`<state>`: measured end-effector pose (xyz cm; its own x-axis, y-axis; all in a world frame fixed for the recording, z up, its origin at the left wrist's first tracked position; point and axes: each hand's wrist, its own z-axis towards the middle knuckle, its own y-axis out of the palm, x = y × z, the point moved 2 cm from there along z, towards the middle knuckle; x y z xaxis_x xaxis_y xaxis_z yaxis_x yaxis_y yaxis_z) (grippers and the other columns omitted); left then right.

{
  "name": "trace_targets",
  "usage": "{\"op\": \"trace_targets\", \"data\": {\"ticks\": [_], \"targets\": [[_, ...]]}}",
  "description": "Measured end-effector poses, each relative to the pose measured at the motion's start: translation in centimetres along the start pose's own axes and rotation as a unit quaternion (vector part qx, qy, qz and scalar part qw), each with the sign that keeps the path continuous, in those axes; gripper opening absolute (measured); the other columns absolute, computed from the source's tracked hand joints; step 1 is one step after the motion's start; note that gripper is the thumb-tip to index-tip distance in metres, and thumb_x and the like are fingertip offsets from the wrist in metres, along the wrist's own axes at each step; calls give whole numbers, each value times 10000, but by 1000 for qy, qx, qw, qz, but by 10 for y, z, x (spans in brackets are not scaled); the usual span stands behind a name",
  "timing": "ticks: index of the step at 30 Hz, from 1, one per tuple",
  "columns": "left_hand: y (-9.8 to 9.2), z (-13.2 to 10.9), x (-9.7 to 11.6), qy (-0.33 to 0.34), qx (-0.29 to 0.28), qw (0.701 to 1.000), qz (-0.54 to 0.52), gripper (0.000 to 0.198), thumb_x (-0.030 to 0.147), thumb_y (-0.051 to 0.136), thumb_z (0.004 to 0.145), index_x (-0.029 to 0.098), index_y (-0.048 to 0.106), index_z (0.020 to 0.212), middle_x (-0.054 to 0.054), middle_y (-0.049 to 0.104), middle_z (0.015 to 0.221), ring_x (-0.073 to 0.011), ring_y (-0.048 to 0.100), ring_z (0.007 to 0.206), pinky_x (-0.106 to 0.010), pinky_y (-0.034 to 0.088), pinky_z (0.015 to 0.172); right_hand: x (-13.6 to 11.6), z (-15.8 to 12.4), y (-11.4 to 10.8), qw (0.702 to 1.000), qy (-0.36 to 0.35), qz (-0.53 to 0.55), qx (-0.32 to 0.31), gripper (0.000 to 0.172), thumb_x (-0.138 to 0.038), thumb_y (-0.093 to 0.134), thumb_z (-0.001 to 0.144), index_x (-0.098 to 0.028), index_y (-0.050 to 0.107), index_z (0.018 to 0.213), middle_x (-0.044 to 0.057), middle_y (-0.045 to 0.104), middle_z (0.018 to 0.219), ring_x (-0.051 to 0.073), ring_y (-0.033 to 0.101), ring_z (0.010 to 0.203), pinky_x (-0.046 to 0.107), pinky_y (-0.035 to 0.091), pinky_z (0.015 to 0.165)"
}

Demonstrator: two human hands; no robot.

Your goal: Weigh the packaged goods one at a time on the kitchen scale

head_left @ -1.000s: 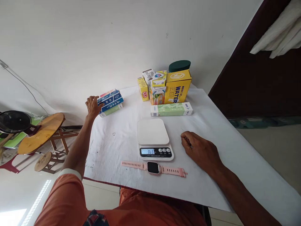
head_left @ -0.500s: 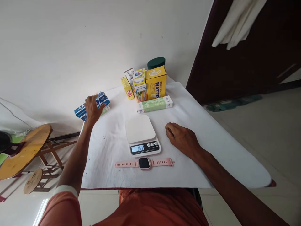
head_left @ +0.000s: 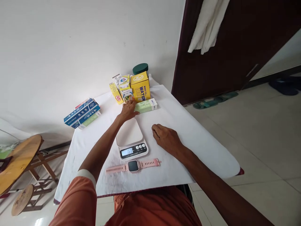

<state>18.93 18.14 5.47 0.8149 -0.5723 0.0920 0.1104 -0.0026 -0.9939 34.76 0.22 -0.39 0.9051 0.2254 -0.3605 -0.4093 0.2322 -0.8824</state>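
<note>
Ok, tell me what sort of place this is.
Most likely a room in a home: teal slippers lie on the tiled floor, a low wooden stool stands to the left, and a white cloth hangs on the right.

The left sleeve point(head_left: 76, 199) is showing orange-red fabric and is ending in a plain pale band point(head_left: 88, 174) encircling the arm. Below the near edge of the surface point(head_left: 202, 163), orange-red clothing point(head_left: 156, 205) is presenting soft folds. The left forearm point(head_left: 105, 142), right forearm point(head_left: 207, 175), left hand point(head_left: 129, 110) and right hand point(head_left: 166, 138) are appearing bare; both forearms are tapering toward the wrists.
</note>
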Motion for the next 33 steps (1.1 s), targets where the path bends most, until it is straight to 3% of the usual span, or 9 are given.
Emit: {"op": "trace_targets", "data": {"ticks": [6,9,13,16,19,22,26,29,33], "targets": [[-17,-6,7,26,50,996,-68,478,306,802,876,211,580,1287,-160,614,1312,-363,589,1254,-543,525,1015,0,0,1,1000,4,-4,-4,236,-124,425,1008,-188,634,921,69,724,878,169,599,690,303,289,596],[-43,-37,13,56,77,994,-55,494,350,800,882,215,576,1301,-137,618,1315,-344,579,1262,-520,506,1037,0,0,1,1000,7,-2,-6,237,-129,427,1010,-185,643,932,74,730,886,177,611,698,306,292,594],[-69,-99,11,42,42,998,-36,460,419,785,900,240,609,1285,-99,655,1217,-313,630,1128,-485,517,974,1,-1,2,1000,3,6,-2,226,-140,444,1001,-187,655,937,83,747,909,191,637,720,307,297,594],[-67,-141,4,18,8,999,-36,460,437,802,886,230,639,1263,-95,664,1183,-305,643,1092,-483,516,969,2,-1,3,1000,6,8,3,214,-154,455,993,-191,663,966,87,763,938,199,649,722,309,303,599],[-53,-165,-2,-3,-8,999,-41,480,425,826,868,225,646,1266,-103,671,1180,-316,640,1106,-502,512,971,3,-1,4,1000,3,7,8,214,-168,450,990,-199,661,965,82,766,918,202,644,701,311,313,601],[-45,-176,-4,-12,-2,998,-56,585,440,843,856,228,607,1348,-119,663,1231,-334,624,1154,-525,506,991,3,-2,4,1000,-2,11,22,218,-176,441,990,-204,655,955,82,771,917,204,647,700,311,341,612],[-50,-187,-3,-12,31,997,-75,809,530,858,831,243,494,1494,-150,603,1379,-359,576,1248,-552,487,1040,4,-2,4,999,-12,23,32,213,-187,444,984,-210,653,947,82,770,919,205,657,703,308,383,630],[-53,-194,-4,-13,52,995,-80,773,535,837,854,265,494,1492,-142,598,1386,-356,570,1266,-555,477,1060,5,-3,5,999,-17,30,30,202,-204,455,982,-214,654,948,75,763,902,202,649,683,308,392,621],[-47,-200,-4,-19,44,995,-83,552,373,802,908,250,560,1390,-117,644,1293,-325,608,1229,-522,484,1050,8,-5,8,998,-20,34,41,184,-214,468,974,-213,648,932,67,753,879,199,630,663,312,391,608]]}}
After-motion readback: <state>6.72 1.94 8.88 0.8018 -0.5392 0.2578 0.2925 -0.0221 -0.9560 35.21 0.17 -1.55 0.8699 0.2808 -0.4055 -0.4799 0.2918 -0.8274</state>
